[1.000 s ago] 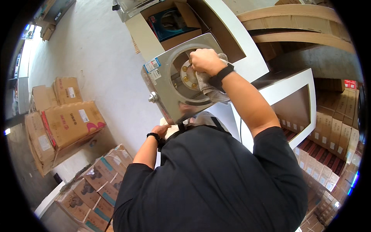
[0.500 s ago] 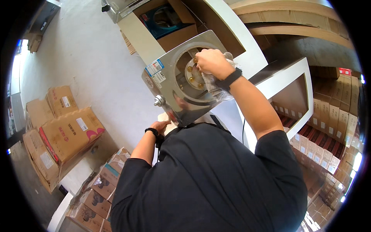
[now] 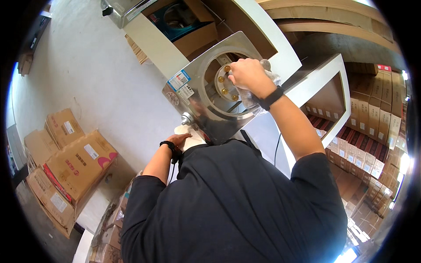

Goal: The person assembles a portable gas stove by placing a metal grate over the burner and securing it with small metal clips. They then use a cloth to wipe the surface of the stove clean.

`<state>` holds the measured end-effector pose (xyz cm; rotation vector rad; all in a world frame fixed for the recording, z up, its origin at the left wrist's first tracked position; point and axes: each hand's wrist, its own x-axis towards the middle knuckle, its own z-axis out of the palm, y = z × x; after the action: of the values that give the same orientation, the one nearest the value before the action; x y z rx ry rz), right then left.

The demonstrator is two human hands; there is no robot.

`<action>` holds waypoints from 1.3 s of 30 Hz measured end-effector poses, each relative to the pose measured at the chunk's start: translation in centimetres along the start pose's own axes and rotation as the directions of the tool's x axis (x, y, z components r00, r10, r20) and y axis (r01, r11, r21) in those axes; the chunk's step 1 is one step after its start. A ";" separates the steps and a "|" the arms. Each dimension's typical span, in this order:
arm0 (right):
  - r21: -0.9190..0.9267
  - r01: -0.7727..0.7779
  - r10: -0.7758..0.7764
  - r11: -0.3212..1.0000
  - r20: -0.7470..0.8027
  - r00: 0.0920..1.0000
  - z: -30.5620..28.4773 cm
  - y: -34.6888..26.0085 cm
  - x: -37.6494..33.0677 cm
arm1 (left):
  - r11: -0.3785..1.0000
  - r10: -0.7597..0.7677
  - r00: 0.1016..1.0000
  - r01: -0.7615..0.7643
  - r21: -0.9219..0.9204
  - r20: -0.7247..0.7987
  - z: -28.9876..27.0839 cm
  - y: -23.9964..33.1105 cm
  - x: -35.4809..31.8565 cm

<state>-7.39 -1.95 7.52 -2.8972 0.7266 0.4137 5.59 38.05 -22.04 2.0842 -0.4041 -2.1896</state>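
Observation:
In front of me a stainless-steel single-burner gas stove (image 3: 193, 87) sits tilted, with a silver knob (image 3: 187, 118) on its near side. Inside its round opening shows a burner disc (image 3: 222, 83) with several brass nozzles. My right hand (image 3: 251, 76) is closed over the disc's right edge; crumpled, greyish material (image 3: 258, 98), cloth or wrap, bunches under its palm and wrist. Close below the knob, my left hand (image 3: 176, 140) grips a cream-coloured piece (image 3: 190, 135) beside the stove's near edge; my body partly hides that piece.
Behind the stove stands a white cabinet frame (image 3: 153, 46) holding an open carton with a teal item (image 3: 175, 22). Another white frame (image 3: 344, 96) is at right, before stacked cartons (image 3: 372, 105). Large cartons (image 3: 79, 166) lie at left. A black cable (image 3: 277, 149) hangs near my right arm.
My view has shifted slightly. My right hand has moved a little right and off the disc, showing more of the nozzles. The left hand stays on the cream-coloured piece, more of which now shows.

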 end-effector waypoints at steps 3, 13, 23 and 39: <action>0.033 -0.069 0.068 0.997 0.043 0.997 -0.7 -0.9 -0.9 | 0.994 -0.079 0.994 0.085 -0.073 0.079 0.2 0.3 -0.5; -0.090 -0.032 0.037 0.995 0.065 0.997 -0.6 0.0 -3.6 | 0.869 -0.292 0.956 0.262 -0.421 -0.009 5.7 3.2 -4.2; 0.137 0.046 -0.059 0.989 0.086 0.995 1.3 3.0 -3.3 | 0.776 -0.264 0.964 0.185 -0.602 -0.045 10.3 4.4 -5.3; 0.291 0.137 -0.107 0.947 -0.116 0.987 3.6 4.7 -3.5 | 0.877 -0.237 0.954 0.128 -0.463 -0.184 13.3 8.6 -8.2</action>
<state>-13.44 -3.89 4.84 -2.6710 0.5619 0.1322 -8.04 33.53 -11.55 2.1376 0.3090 -1.8503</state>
